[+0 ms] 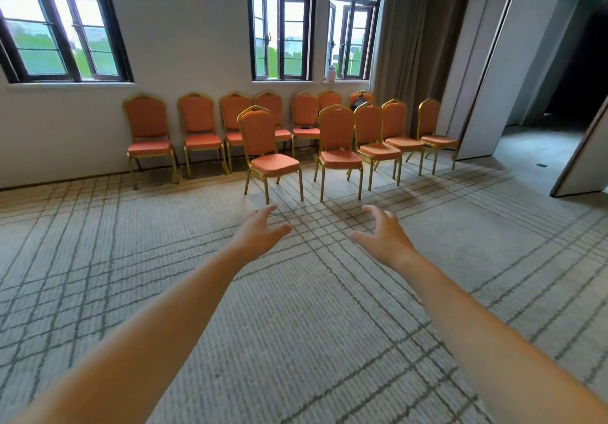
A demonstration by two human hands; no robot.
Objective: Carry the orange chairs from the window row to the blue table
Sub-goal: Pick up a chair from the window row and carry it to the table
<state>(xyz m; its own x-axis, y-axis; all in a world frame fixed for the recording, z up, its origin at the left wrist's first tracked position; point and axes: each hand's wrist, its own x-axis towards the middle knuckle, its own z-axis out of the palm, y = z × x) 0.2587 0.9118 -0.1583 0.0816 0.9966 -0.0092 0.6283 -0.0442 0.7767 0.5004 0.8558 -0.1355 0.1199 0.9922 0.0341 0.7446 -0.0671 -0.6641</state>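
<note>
— What are the hands doing?

— Both arms reach forward over the carpet [296,325]. The left hand [261,231] and right hand [383,234] are spread wide, fingers curled a little, palms turned toward each other. Neither has hold of anything.

— And the chairs?

— Far side of the room. A back row [197,120] of orange chairs stands against the wall under the windows [283,31]. A front row sits nearer: one chair [266,150] just beyond the left hand, and four more [378,137] to its right, running toward the curtain [414,28].

— Are the hands touching the nearest chair?

— No, they are apart from it, above bare carpet.

— Anything else?

— A pink bottle [331,73] on the sill, a dark item [359,102] on a far-right back-row chair, and an open doorway [559,78] at right.
</note>
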